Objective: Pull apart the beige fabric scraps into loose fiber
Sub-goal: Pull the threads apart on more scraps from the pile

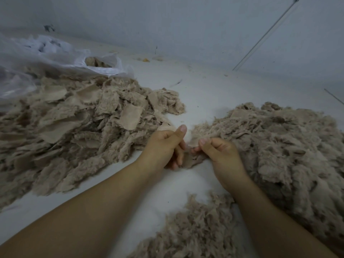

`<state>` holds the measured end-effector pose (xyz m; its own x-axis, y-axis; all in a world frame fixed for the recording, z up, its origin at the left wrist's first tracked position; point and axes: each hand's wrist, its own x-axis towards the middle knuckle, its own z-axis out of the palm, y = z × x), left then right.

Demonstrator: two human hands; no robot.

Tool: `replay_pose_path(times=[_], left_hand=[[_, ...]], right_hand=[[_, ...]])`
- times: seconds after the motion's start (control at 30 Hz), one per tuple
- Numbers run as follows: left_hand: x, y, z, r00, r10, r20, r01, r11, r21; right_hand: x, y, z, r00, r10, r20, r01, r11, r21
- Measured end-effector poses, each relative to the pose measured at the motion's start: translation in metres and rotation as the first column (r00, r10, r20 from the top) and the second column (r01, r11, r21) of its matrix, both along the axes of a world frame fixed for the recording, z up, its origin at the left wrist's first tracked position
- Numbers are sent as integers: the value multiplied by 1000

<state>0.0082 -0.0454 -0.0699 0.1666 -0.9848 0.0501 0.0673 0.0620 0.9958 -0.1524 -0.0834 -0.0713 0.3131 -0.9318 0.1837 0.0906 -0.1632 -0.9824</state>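
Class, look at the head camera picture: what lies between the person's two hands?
In the head view, a beige fabric scrap spans the gap, gripped by the left hand and right hand.

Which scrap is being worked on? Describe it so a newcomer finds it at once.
Start between the pile of flat scraps on the left and the fluffy fiber heap on the right. In that gap, the left hand and right hand pinch one small beige scrap. Unlike everything around it, it is gripped, not lying in a pile.
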Motion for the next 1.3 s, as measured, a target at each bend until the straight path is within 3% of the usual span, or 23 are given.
replay_pose_path(times=[0.1,0.17,0.27,0.33,0.4,0.43,0.47,0.5,0.53,0.57,0.6,0.67,0.77,0.9,1.07,1.17,1.3], left_hand=[[-5,-3,1,991,-48,122,42,998,48],[-5,-3,-1,994,-20,110,17,999,27],[3,-4,0,966,245,-85,-253,963,-93],[11,-5,4,858,448,-250,-491,858,-151],[11,-5,3,820,490,-296,-547,823,-153],[9,-5,-1,860,476,-185,-506,843,-180],[5,-5,-5,903,426,48,-407,887,-218],[1,-5,-10,882,339,327,-273,934,-233],[-4,-5,-13,791,272,549,-169,958,-231],[-6,-6,-14,707,261,658,-128,961,-243],[-8,-7,-12,681,271,681,-120,958,-261],[-5,-6,-8,731,247,636,-109,963,-248],[-8,1,-3,866,47,498,21,991,-130],[-19,10,3,921,-84,381,141,982,-125],[-19,7,8,996,33,84,-27,997,-73],[-10,1,5,983,165,77,-161,986,-49],[-7,-5,0,990,139,38,-140,990,23]], right_hand=[[-1,1,-1,997,80,-12,-80,997,-16],[-1,0,-1,996,85,-25,-86,996,-23],[-1,0,-1,996,41,-76,-45,998,-51],[0,-3,-3,999,-25,-40,25,1000,-9],[1,-5,-2,996,-80,47,77,996,51],[1,-5,-2,993,-87,82,82,995,64],[1,-6,-2,992,-85,96,79,995,64],[1,-6,-3,993,-76,91,71,996,57],[1,-5,-3,995,-68,78,64,997,49],[0,-5,-3,996,-64,67,61,997,44],[0,-5,-4,996,-64,63,62,997,47],[-1,-5,-3,995,-73,74,68,996,58],[-2,-5,-3,996,-57,72,53,997,54],[0,-3,-5,995,72,-72,-71,997,15],[-1,0,-1,975,155,-160,-164,985,-46],[-3,1,-2,943,130,-306,-187,969,-164],[1,3,-4,870,145,-472,-280,932,-230]])
